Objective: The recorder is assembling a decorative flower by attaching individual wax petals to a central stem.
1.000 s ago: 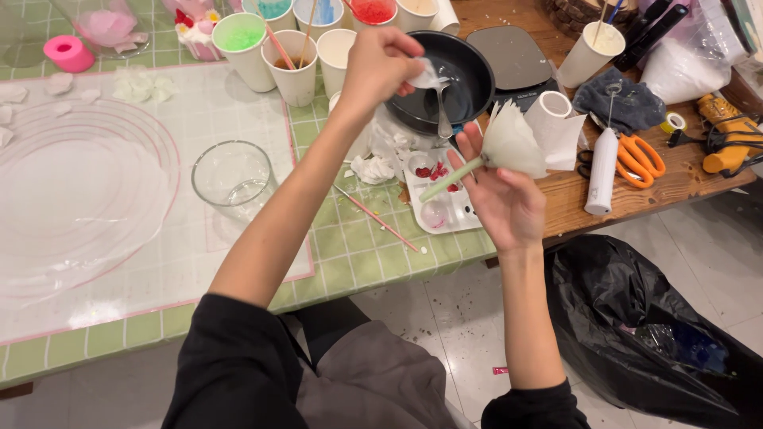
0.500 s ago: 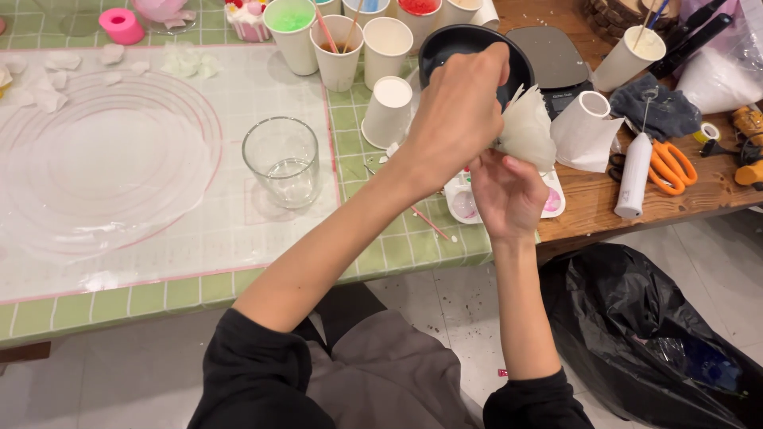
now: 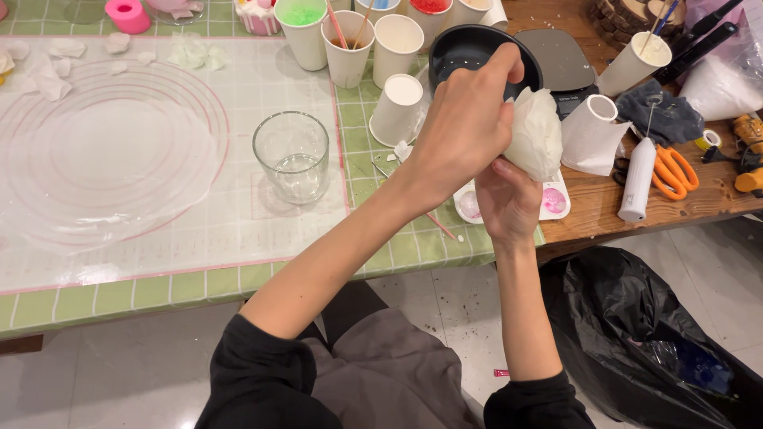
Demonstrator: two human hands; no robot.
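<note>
The fingers [image 3: 502, 79] of the left hand [image 3: 461, 131] were curled and pressed on the top of a white crumpled wad [image 3: 534, 131], which sat right of the middle of the frame. The right hand [image 3: 509, 202] held the same wad from below, with its fingers closed around the lower part.

The biggest thing was the table [image 3: 183, 290] with a green checked cover, filling the upper left of the frame. On it lay a clear mat [image 3: 159, 230] with pink lines, and on the mat, a wide clear round dish [image 3: 103, 151]. At the lower right, a black plastic bag [image 3: 652, 334] lay on the pale tiled floor [image 3: 445, 302].

A black bowl [image 3: 469, 52] stood at top centre, just behind the hands. A clear glass [image 3: 291, 155] stood on the mat, left of the left hand. Several white paper cups [image 3: 397, 107] stood near it. Orange scissors [image 3: 675, 171] lay at the right edge.
</note>
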